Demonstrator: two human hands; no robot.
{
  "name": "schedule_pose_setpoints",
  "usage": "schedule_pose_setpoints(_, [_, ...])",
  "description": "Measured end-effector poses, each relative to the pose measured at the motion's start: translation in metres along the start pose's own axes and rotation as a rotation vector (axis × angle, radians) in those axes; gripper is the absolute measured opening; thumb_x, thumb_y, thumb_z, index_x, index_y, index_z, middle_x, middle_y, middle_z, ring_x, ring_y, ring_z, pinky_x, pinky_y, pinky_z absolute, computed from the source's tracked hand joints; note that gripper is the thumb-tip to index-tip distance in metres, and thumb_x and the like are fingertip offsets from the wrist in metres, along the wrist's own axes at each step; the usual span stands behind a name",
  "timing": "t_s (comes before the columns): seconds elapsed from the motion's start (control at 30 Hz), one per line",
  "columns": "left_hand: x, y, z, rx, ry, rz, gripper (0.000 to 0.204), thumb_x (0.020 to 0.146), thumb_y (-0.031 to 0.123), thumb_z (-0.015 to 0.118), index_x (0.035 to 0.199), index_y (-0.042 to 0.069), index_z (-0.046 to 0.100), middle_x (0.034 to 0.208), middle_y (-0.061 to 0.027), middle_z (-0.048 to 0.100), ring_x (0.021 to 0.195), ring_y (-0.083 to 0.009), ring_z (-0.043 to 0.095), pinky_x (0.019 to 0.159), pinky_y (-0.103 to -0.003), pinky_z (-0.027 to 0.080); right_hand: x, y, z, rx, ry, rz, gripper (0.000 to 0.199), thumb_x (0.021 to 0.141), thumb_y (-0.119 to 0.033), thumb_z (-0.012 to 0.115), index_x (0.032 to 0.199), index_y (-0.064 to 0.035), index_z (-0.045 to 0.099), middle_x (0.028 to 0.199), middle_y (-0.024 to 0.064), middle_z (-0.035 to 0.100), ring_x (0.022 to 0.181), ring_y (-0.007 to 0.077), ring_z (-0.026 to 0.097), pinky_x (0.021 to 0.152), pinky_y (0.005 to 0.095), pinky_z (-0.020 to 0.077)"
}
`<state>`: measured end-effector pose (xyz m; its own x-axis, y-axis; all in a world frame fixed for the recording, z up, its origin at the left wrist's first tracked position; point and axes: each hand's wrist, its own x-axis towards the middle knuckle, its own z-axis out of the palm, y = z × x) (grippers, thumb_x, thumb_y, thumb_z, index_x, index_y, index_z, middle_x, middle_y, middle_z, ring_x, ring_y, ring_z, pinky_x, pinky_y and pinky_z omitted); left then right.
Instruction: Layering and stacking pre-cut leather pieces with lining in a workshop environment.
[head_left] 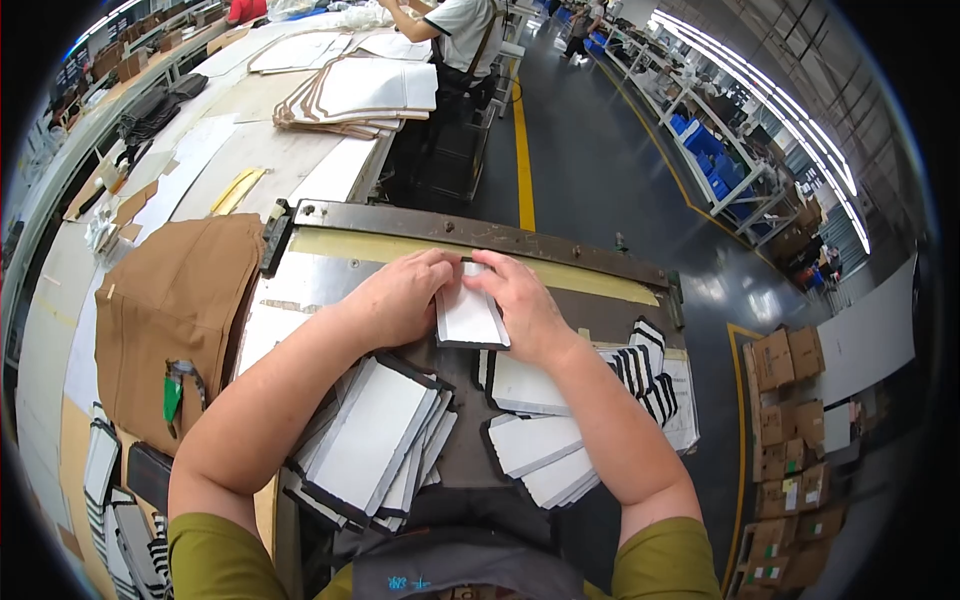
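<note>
Between my hands is a small white panel with a black lower edge, its far end close to a long metal bar across the worktop. My left hand has its fingers curled on the panel's far left corner. On the opposite side my right hand grips the far right corner, fingers bent over it. Under my left forearm lies a fanned stack of similar white panels with black edges. Beside my right forearm are more loose white panels, and a striped-looking pile of them sits farther right.
Brown fabric drapes over the table at left, with a green-handled tool on it. More panels are stacked at lower left. Large white sheets lie ahead, near another person. Cardboard boxes stand at right.
</note>
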<state>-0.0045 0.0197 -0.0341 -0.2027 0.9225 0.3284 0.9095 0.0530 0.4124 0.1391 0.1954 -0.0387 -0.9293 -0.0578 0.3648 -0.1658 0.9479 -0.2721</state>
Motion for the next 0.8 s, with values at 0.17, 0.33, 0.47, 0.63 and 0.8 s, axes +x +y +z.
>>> schedule_pose_setpoints(0.17, [0.003,0.006,-0.004,-0.015,-0.108,-0.085,0.032,0.078,-0.005,0.064,0.109,0.001,0.061,0.129,-0.0172,0.060,0.124,-0.0351,0.055,0.105,-0.037,0.045,0.000,-0.003,-0.005,-0.140,-0.086,0.141,0.047,0.077,-0.018,0.072,0.122,-0.0102,0.060,0.130,0.0115,0.060,0.126,0.0284,0.053,0.114,0.0478,0.0323])
schedule_pose_setpoints(0.33, [0.004,0.007,-0.002,-0.013,-0.008,-0.023,0.037,0.078,-0.004,0.062,0.111,0.008,0.070,0.120,-0.0137,0.067,0.111,-0.0334,0.063,0.097,-0.038,0.050,0.006,-0.003,-0.032,-0.001,-0.213,0.277,0.055,0.079,-0.023,0.074,0.129,-0.0075,0.058,0.127,0.0150,0.064,0.122,0.0311,0.057,0.111,0.0457,0.0383])
schedule_pose_setpoints(0.47, [-0.007,0.019,-0.044,-0.017,-0.022,0.151,0.035,0.077,-0.005,0.062,0.108,0.008,0.074,0.110,-0.0124,0.072,0.099,-0.0329,0.069,0.090,-0.037,0.054,0.003,0.002,-0.073,0.061,-0.225,0.101,0.061,0.077,-0.018,0.075,0.133,-0.0037,0.057,0.130,0.0185,0.062,0.116,0.0339,0.062,0.101,0.0414,0.0486])
schedule_pose_setpoints(0.63, [-0.058,0.072,-0.098,0.201,-0.427,0.110,0.048,0.076,-0.011,0.057,0.113,0.013,0.073,0.123,-0.0077,0.069,0.113,-0.0267,0.064,0.111,-0.043,0.043,-0.050,-0.037,-0.107,0.246,-0.557,0.177,0.058,0.075,-0.010,0.072,0.131,-0.0022,0.058,0.132,0.0202,0.059,0.121,0.0345,0.058,0.104,0.0424,0.0462])
schedule_pose_setpoints(0.8, [-0.070,0.091,-0.094,0.245,-0.449,0.187,0.051,0.073,-0.013,0.056,0.115,0.011,0.072,0.132,-0.0070,0.063,0.126,-0.0254,0.055,0.115,-0.041,0.038,-0.091,-0.047,-0.074,-0.129,-0.262,0.022,0.056,0.070,-0.004,0.063,0.126,0.0012,0.061,0.131,0.0218,0.059,0.116,0.0371,0.058,0.101,0.0441,0.0479])
